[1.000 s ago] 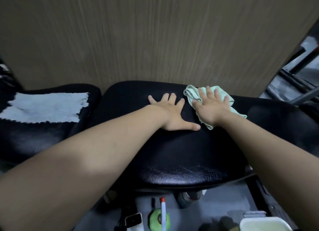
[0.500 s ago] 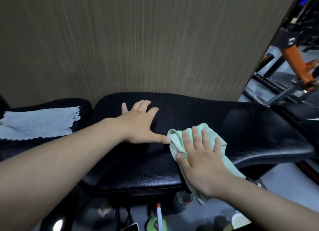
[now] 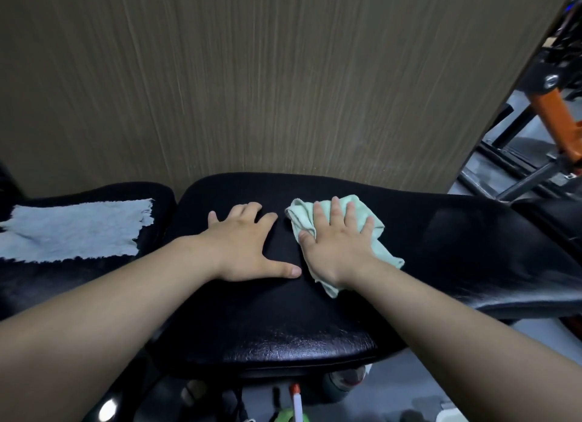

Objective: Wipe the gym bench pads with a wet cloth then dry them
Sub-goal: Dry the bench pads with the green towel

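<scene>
My right hand (image 3: 338, 248) lies flat with fingers spread, pressing the mint-green cloth (image 3: 382, 248) onto the black bench pad (image 3: 283, 327) toward its far side; nothing is pinched. My left hand (image 3: 248, 245) rests open on bare vinyl just beside it, thumb near the cloth's edge. Judgement: the cloth is light, soft and limp, and apt to bunch under a stroke, so a flat palm over its middle suits better than a corner hold. The vinyl looks slick and firm. The wood-grain wall (image 3: 252, 75) closes off the far edge; open run lies rightward along the pad and toward its near lip. A grey cloth (image 3: 75, 229) lies spread on the adjacent pad (image 3: 78, 283) at left, presumably for drying.
</scene>
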